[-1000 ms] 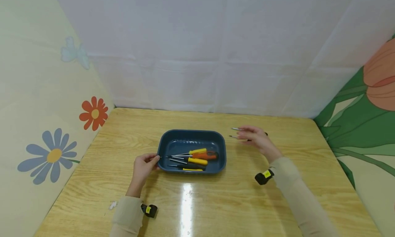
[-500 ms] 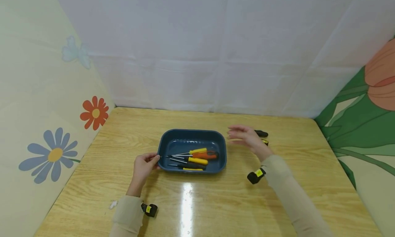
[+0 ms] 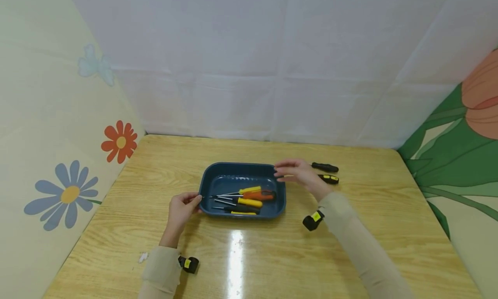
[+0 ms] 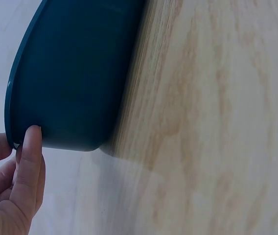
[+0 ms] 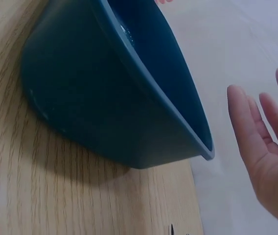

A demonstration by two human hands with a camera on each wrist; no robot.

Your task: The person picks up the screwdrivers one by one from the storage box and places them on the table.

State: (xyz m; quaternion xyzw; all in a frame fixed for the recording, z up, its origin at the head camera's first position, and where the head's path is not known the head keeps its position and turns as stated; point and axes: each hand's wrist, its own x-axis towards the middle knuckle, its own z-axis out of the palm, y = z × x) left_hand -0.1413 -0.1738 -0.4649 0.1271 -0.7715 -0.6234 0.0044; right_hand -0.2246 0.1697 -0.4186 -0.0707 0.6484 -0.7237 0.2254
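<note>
A dark blue plastic bin (image 3: 225, 173) stands on the table, holding several screwdrivers in its front half. Among them are an orange-handled screwdriver (image 3: 256, 196) and a yellow-handled screwdriver (image 3: 250, 203). My left hand (image 3: 181, 213) pinches the bin's left rim; in the left wrist view its fingers (image 4: 30, 156) lie against the outside wall and the thumb is over the rim. At the right back corner, my right hand (image 3: 299, 175) overlaps the rim in the head view. The right wrist view has this hand (image 5: 268, 166) with fingers spread, nothing held, beside the bin's corner.
Behind my right hand lie a black-handled screwdriver (image 3: 326, 167) and a black-and-yellow handle (image 3: 330, 179), partly hidden. A small white scrap (image 3: 143, 257) is near my left sleeve. A white cloth backdrop (image 3: 249, 74) rises at the table's (image 3: 350, 264) back edge.
My right hand has moved left, from over the loose screwdrivers to the bin's right back corner, uncovering their handles. My left hand stays on the left rim.
</note>
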